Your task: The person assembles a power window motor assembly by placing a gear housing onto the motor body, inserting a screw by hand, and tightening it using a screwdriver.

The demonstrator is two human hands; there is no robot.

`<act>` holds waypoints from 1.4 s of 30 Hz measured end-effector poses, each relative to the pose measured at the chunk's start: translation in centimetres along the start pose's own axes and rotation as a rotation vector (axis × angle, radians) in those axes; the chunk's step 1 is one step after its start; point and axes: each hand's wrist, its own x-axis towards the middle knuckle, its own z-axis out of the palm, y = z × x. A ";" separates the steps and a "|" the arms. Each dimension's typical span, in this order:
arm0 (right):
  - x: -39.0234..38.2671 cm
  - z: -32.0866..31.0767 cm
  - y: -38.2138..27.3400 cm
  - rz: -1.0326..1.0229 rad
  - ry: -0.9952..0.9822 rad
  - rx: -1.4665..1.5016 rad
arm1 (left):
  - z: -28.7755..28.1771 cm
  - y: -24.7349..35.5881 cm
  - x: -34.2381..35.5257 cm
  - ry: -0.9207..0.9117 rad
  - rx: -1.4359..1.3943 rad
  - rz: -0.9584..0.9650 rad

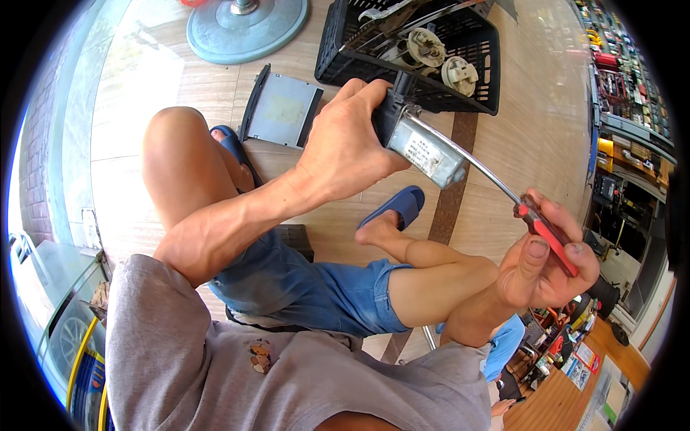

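My left hand [348, 140] grips a small electric motor [428, 151], a silver metal can with a printed label joined to a black plastic housing [392, 108]. In my right hand [543, 262] is a screwdriver [550, 241] with a red and black handle. Its long steel shaft runs up and to the left, passing along the motor's side. The tip lies at the joint of the metal can and the black housing; whether it sits in a screw cannot be made out. My left palm covers part of the housing.
A black plastic crate [471, 50] holding white round parts and metal pieces stands on the tiled floor ahead. Left of it lies a flat grey metal unit [280, 108]. Beyond is a round grey stand base [248, 29]. Loaded shelves [632, 65] and a wooden counter [553, 402] are at right.
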 end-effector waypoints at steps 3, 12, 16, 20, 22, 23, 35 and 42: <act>0.1 0.2 -0.2 -0.012 0.007 0.021 | 0.1 0.0 0.0 0.021 -0.007 0.019; 0.0 -0.1 -0.2 -0.004 0.012 0.028 | 0.3 -0.3 0.0 0.046 -0.024 0.054; 0.0 0.0 -0.2 0.008 0.019 0.040 | 0.1 -0.3 0.1 0.028 0.007 0.034; -0.1 -0.6 -0.2 0.031 -0.029 0.016 | 0.2 -0.2 0.1 0.009 -0.003 -0.001; -0.2 -0.7 -0.1 0.027 -0.060 0.025 | 0.3 -0.5 0.1 0.025 0.014 0.019; -0.2 -0.7 0.0 0.034 -0.072 0.033 | 0.3 -0.5 0.1 0.024 0.015 0.018; -0.4 -1.3 -0.1 -0.025 -0.010 -0.111 | 1.0 -0.8 -0.1 0.092 0.086 0.133; 0.2 0.7 1.6 -0.018 0.110 -0.008 | 0.9 -0.7 0.0 0.051 0.021 0.037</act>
